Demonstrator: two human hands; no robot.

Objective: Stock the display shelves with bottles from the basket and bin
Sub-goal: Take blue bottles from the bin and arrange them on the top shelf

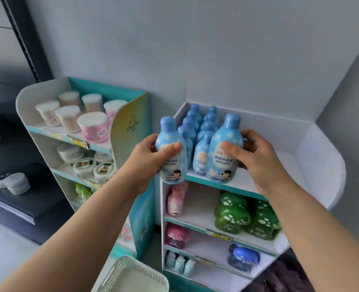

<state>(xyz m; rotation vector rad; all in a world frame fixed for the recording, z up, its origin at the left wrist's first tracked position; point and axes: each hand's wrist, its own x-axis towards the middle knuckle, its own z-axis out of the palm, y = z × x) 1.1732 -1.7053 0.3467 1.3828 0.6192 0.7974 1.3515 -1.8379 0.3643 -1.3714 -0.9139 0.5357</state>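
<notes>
Tubs (92, 125) with white lids fill the top tier of the left display stand (130, 114). Lidded jars (86, 163) sit one tier down.

Left hand (153, 152) grips a light-blue bottle (168, 137), thumb across the front and fingers round the back. Bottle is upright, just off the front left corner of the right display stand (279, 133), with its base about level with the top shelf edge. Can't tell if it touches the stand.

White slotted basket (119, 275) sits at bottom centre, below the left forearm. Only a corner is visible.

Top shelf of the right stand holds two rows of matching blue bottles (195, 123) running front to back along its left side.

Right hand (252, 157) holds a second light-blue bottle (227, 131), thumb on the label and fingers wrapped behind. It is upright with its base at the front edge of the top shelf, just right of the two rows, and looks to be resting on the shelf.

Lower tiers of the right stand:
- pink bottle (175, 199) at left, green bottles (244, 213) at right
- magenta bottle (175, 234) on the next tier
- small white bottles (179, 263) at left, dark-blue bottle (243, 256) at right
</notes>
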